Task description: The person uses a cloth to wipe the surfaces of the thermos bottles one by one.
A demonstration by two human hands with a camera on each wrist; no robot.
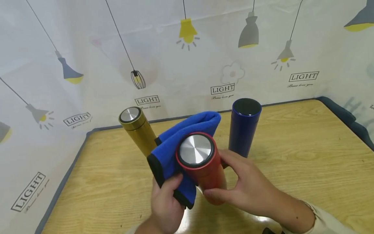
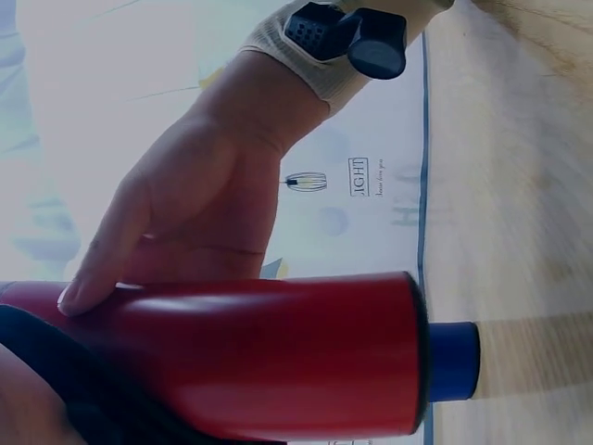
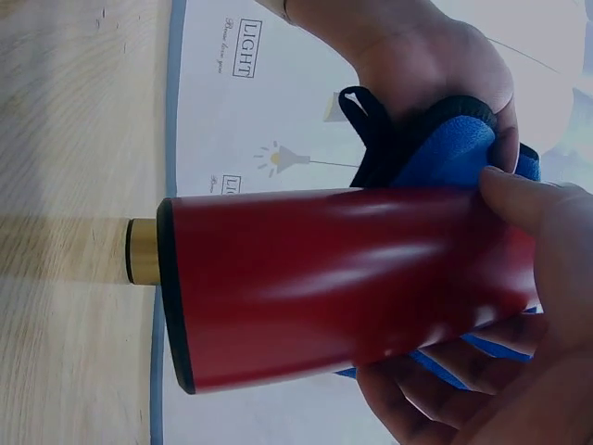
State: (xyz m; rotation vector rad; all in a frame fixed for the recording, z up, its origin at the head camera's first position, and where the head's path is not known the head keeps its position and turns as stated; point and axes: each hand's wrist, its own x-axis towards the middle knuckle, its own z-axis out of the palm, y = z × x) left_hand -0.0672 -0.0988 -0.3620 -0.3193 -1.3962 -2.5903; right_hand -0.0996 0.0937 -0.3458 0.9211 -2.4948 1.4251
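Observation:
My right hand (image 1: 248, 188) grips a red thermos flask (image 1: 208, 175) from its right side, with the thumb in front. The flask stands upright with a shiny silver lid (image 1: 195, 149), and its dark-rimmed base shows below the hands in the left wrist view. My left hand (image 1: 168, 204) holds a folded blue cloth (image 1: 172, 152) with black edging and presses it against the flask's left side. A black loop (image 3: 366, 116) hangs from the cloth in the right wrist view. The left hand's fingers are mostly hidden behind the cloth.
A gold thermos flask (image 1: 138, 130) with a silver lid stands behind and left of the cloth. To the right, a dark blue thermos flask (image 1: 245, 126) stands on the wooden table (image 1: 306, 156). Behind the table hangs a white cloth backdrop (image 1: 181, 71) printed with lamps.

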